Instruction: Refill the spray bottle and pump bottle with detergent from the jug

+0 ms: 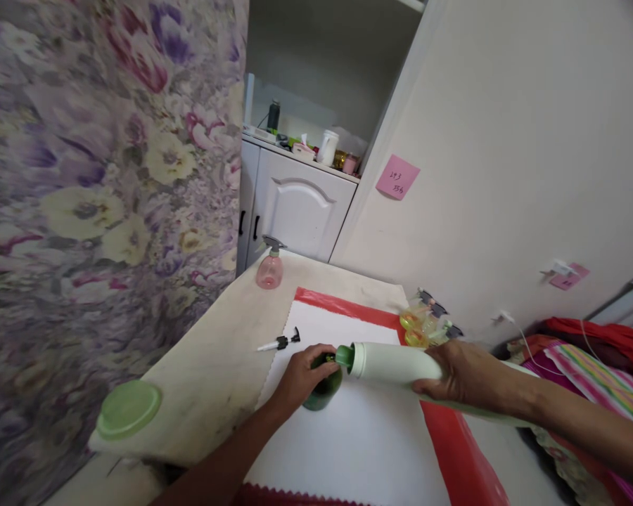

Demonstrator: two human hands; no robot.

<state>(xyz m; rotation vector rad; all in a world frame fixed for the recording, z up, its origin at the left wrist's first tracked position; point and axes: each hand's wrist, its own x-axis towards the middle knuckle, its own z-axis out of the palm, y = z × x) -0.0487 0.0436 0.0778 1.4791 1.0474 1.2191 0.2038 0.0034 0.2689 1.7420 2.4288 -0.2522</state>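
My left hand (309, 369) is closed around the upper part of a dark green bottle (321, 393), which stands on the white sheet. My right hand (461, 372) grips a long, pale green jug (390, 362), tipped nearly level. The jug's green spout (344, 355) meets the mouth of the bottle; my left fingers partly hide that spot, and I cannot tell whether liquid is flowing. A black pump head with a pale tube (279, 344) lies left of the bottle. Part of the jug's body is behind my right hand and forearm.
A white sheet with a red border (348, 306) covers part of the table (211, 365). A pink spray bottle (270, 270) stands at the back left; yellowish spray bottles (419, 327) are at the right. A pale green round lid (129, 407) lies at the left edge. Walls bound the far side.
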